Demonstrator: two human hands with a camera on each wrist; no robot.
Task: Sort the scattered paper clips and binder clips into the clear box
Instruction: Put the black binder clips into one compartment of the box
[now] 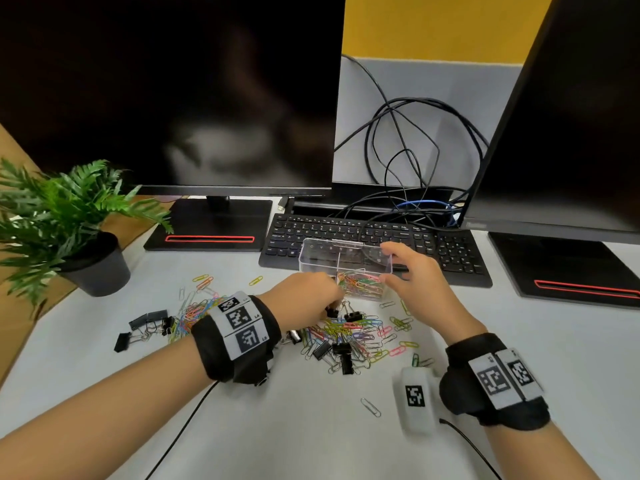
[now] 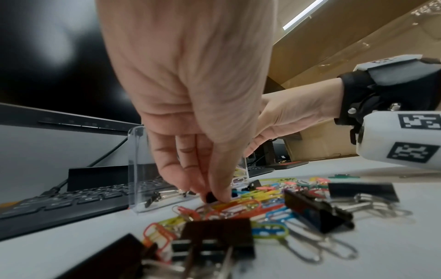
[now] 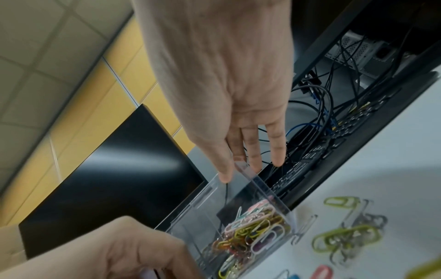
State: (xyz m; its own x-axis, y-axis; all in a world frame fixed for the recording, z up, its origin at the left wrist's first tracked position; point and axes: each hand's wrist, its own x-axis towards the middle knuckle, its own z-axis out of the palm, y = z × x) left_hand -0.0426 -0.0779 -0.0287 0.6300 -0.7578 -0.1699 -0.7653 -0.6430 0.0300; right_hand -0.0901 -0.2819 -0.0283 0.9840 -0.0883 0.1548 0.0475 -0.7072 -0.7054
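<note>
At six o'clock of the clear box (image 1: 346,268), which the right hand (image 1: 412,275) grips, the left hand (image 1: 304,299) pinches a small binder clip (image 2: 211,197), probably next lifting it into the box's left compartment.

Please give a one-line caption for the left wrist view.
Left hand pinches a small black binder clip from the coloured paper clips beside the clear box.

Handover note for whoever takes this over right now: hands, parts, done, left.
Left hand: fingertips pinch a small black binder clip at the desk, just in front of the clear box.
Right hand: steadies the box's right end.
Done: the box's right compartment holds coloured paper clips.
Left: loose paper clips and the black binder clips scattered on the desk.
</note>
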